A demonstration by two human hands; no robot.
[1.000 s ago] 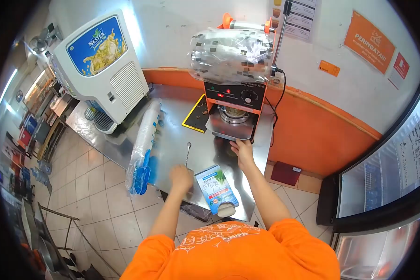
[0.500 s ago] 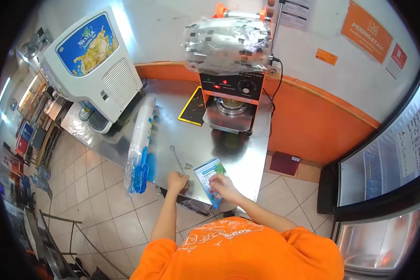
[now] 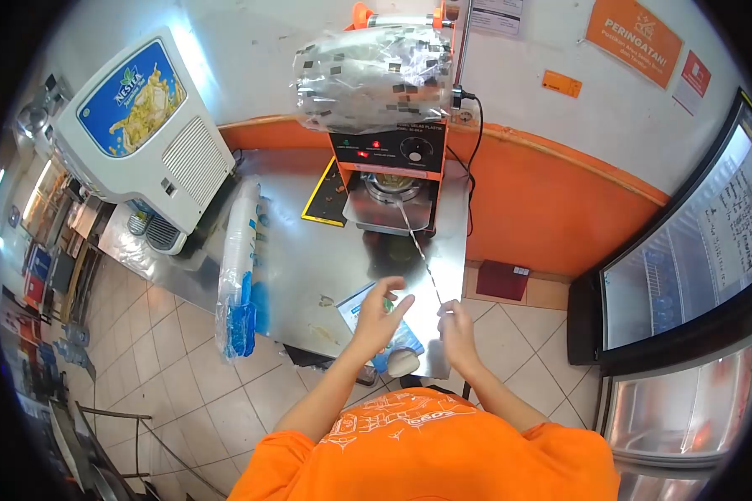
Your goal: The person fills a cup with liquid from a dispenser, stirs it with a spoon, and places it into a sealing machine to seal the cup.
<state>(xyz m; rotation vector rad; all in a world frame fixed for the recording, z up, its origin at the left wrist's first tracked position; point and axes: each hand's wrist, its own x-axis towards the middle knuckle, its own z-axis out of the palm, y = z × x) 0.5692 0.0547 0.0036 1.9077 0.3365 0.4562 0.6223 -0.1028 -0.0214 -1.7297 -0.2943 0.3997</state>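
Note:
My left hand (image 3: 379, 319) is raised over the blue and white packet (image 3: 356, 306), its fingers spread and holding nothing. The fingers of my right hand (image 3: 456, 331) are closed on the lower end of a long, thin twisted spoon (image 3: 424, 260), near the counter's right edge. The spoon's upper end reaches toward the sealing machine's plate. A pale rounded object (image 3: 403, 361) lies by the packet's lower end, below my left hand. Part of the packet is hidden behind my left hand.
Behind the metal counter (image 3: 301, 275) stands a cup sealing machine (image 3: 388, 159) with a film roll. On the left are a drink dispenser (image 3: 154, 134) and a wrapped stack of cups (image 3: 239, 267). A glass-door fridge (image 3: 685, 242) stands at the right.
My left hand has moved right and opened. My right hand has let go of the packet and moved right. The spoon, earlier at my left hand, is now in my right hand.

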